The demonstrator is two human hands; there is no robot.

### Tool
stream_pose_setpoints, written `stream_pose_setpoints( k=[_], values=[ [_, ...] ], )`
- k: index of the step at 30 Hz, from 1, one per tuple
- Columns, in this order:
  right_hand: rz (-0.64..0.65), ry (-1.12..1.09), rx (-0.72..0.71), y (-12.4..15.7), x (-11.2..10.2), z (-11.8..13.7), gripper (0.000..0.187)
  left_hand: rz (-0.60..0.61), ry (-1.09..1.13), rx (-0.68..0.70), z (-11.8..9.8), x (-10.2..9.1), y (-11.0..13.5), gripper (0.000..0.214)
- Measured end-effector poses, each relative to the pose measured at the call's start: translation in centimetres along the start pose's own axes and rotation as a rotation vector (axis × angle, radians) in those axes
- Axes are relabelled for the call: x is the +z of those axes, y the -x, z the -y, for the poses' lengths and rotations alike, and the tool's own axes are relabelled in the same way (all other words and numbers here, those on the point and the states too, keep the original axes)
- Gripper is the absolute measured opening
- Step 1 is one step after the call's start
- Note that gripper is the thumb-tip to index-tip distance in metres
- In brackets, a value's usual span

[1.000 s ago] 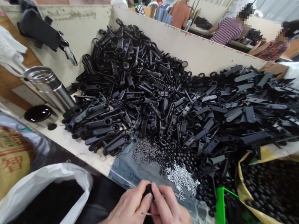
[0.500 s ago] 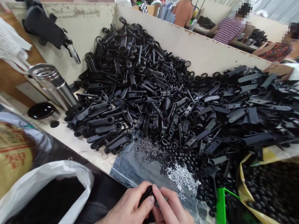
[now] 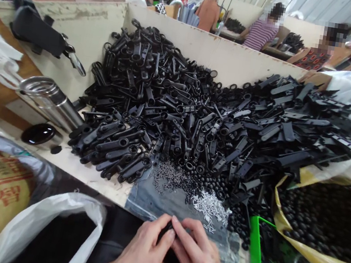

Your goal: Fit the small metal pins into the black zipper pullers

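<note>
My left hand [image 3: 147, 245] is closed, thumb and forefinger pinching a small black plastic part [image 3: 169, 227] mostly hidden by the fingers. Fingertips of my right hand [image 3: 195, 250] press on the same part from the other side. Both hands are together at the bench's front edge. Just beyond them lie a heap of silver pins [image 3: 212, 206], small dark screw-like pieces [image 3: 166, 177] and round black beads [image 3: 216, 186] on a dark mat [image 3: 151, 203]. Behind these rises a large pile of black plastic handle-like parts [image 3: 179, 105].
At left stand a steel flask [image 3: 52, 101], a dark round lid [image 3: 38, 133] and a white sack [image 3: 96, 212] of black material. To the right are a green basket [image 3: 255, 246] and a yellow-edged bag of black balls [image 3: 332, 214]. Several people work behind the board wall [image 3: 233, 60].
The right fingers have closed in tighter against the left hand, and the black part shows less. The whole view has shifted slightly.
</note>
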State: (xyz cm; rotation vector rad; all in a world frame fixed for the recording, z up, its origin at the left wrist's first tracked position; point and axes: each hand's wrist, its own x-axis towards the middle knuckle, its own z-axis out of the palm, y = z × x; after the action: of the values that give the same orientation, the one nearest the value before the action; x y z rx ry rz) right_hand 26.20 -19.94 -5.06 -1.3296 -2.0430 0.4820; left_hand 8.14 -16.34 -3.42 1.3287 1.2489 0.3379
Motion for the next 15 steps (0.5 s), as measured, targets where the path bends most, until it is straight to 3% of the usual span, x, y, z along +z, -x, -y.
stream_pose_setpoints(
  k=[3,5,7,10,12,15],
  values=[
    [-0.024,-0.259,0.226,-0.7,-1.0,0.0,0.047,-0.007,0.019,0.058,-0.6,-1.6,-0.5,0.045],
    [-0.105,-0.477,0.429,-1.3,-1.2,0.0,0.054,-0.107,-0.092,0.156,-0.8,-2.5,-0.8,0.042],
    [-0.153,-0.694,0.605,-2.1,-0.6,0.1,0.05,-0.171,-0.245,0.269,-0.7,-2.8,-1.1,0.039],
    [-0.146,-0.92,0.745,-3.3,1.4,0.2,0.051,-0.168,-0.421,0.343,0.0,-2.4,-1.4,0.043],
    [-0.153,-0.993,0.808,-3.9,2.5,0.1,0.055,-0.173,-0.384,0.331,0.5,-2.1,-1.5,0.048],
    [-0.146,-1.024,0.885,-4.3,3.2,-0.2,0.062,-0.097,-0.067,0.207,0.5,-2.1,-1.9,0.055]
  ],
)
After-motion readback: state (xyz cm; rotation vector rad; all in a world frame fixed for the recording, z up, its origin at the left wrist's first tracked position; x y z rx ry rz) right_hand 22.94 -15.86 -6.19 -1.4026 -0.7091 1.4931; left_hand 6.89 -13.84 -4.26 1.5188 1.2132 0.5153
